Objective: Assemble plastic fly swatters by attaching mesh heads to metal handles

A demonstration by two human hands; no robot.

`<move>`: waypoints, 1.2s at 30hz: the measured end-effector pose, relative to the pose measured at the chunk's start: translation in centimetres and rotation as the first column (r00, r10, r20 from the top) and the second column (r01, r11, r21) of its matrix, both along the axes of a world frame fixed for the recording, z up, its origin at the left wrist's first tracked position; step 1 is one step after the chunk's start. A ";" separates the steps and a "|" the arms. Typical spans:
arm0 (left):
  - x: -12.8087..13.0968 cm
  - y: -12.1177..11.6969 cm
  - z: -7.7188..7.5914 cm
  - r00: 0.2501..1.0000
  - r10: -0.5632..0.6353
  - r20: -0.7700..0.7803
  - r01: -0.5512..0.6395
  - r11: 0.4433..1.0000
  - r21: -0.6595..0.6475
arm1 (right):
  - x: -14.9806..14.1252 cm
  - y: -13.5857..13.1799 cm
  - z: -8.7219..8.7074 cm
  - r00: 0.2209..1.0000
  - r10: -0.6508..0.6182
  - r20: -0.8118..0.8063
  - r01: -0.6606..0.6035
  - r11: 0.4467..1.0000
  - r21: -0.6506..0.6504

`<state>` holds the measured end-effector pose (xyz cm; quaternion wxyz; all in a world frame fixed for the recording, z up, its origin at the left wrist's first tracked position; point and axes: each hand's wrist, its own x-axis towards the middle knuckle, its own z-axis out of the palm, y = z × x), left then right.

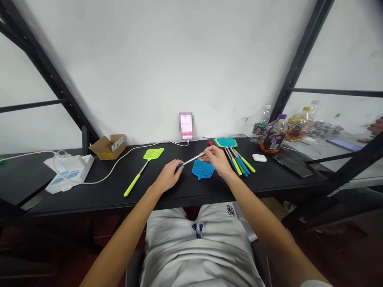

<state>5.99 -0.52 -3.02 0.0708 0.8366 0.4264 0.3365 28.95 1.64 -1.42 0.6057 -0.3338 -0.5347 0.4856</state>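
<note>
Between my two hands is a metal rod with a blue handle (191, 160), slanting up to the right above the black desk. My left hand (170, 174) is closed around its blue grip end. The fingers of my right hand (216, 158) pinch the far silver end. Just below the rod lies a blue mesh fly swatter head (203, 170), flat on the desk and apart from the rod. Left of my hands rests a lime green fly swatter (140, 172) with its head and handle joined. Beside my right hand several fly swatters (236, 157) lie in an overlapping pile.
A phone (186, 126) leans on the wall, with a white cable (128, 153) running left. An opened cardboard box (109, 148) and white packets stand at left. Bottles (273, 134), a white earbud case (259, 158) and a dark phone (293, 165) are at right.
</note>
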 end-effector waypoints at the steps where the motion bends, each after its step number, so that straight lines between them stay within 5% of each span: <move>1: 0.0 0.0 0.0 1.000 0.002 -0.003 -0.002 1.000 0.001 | 0.0 0.0 -0.1 1.000 0.006 0.002 -0.006 1.000 0.008; 11: 0.1 -0.3 0.2 1.000 -0.005 -0.024 0.006 1.000 0.013 | -0.1 0.3 -0.6 0.993 0.056 0.100 -0.056 0.998 -0.001; 14: 0.2 -0.3 0.2 0.999 0.029 0.024 -0.031 0.998 0.046 | 0.1 0.5 -0.9 0.964 -0.035 0.265 0.026 0.999 0.035; 16: 0.2 -0.3 0.3 0.996 0.070 0.054 -0.074 0.995 0.070 | 0.3 0.3 -1.0 0.837 -0.210 0.506 0.169 0.977 0.127; 18: 0.1 -0.3 0.4 0.991 0.116 0.067 -0.121 0.989 0.079 | 0.4 -0.1 -1.0 0.558 -0.355 0.750 0.283 0.931 0.230; 21: 0.1 -0.4 0.5 0.980 0.183 0.073 -0.188 0.979 0.075 | 0.3 -1.0 -0.6 0.172 -0.312 0.934 0.295 0.921 0.253; 24: 0.1 -0.5 0.5 0.973 0.224 0.057 -0.228 0.972 0.061 | 0.2 -1.6 0.0 0.034 -0.196 0.980 0.242 0.953 0.182; 30: 0.2 -0.7 0.6 0.973 0.231 -0.019 -0.231 0.973 0.017 | 0.4 -1.3 0.1 0.012 -0.077 0.997 0.251 0.965 0.072; 33: 0.2 -0.8 0.6 0.971 0.232 -0.061 -0.233 0.973 0.002 | 0.9 -0.7 -0.1 0.085 -0.077 0.993 0.254 0.966 0.053; 36: 0.1 -0.8 0.6 0.968 0.219 -0.119 -0.222 0.975 -0.016 | 1.6 0.0 -0.1 0.205 -0.251 0.946 0.329 0.928 0.175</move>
